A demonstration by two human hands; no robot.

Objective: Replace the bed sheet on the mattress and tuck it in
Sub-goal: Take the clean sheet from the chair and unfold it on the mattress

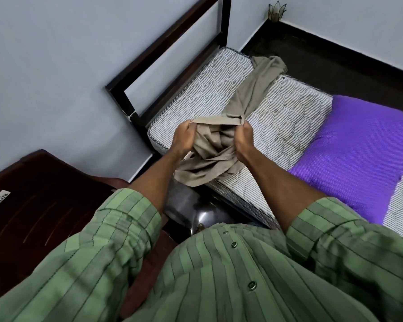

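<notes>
1. The pale blue-grey walls (44, 66) fill the view from 9 to 1 o'clock, meeting in a corner at 12 o'clock above a dark floor (335, 56).
2. The person's green striped shirt (219, 275) with dark buttons covers the whole 6 o'clock part of the view, sleeves rolled to the elbows.
3. The mattress (289, 117), quilted with fine grey stripes, lies bare from the centre toward 3 o'clock, resting in a dark wooden bed frame (172, 45) whose open end board rises toward 12 o'clock against the wall.
4. A dark brown plastic chair (33, 217) with a white label stands at 8 o'clock, beside the corner of the bed.
5. A purple pillow (358, 154) with a dotted cover lies on the mattress at 3 o'clock.
6. The bed sheet (249, 98), a khaki cloth, is bunched rather than spread: one twisted length runs across the mattress toward 1 o'clock, reaching its far edge, and the gathered near end hangs over the mattress's near edge at the centre.
7. The left hand (184, 138) holds the gathered sheet, its grip closed round a fold at the cloth's upper hem.
8. The right hand (243, 138) does likewise just beside it, grip curled tight round the bunched cloth.
9. A small flower-shaped glass holder (276, 11) sits in the floor corner at 1 o'clock.
</notes>
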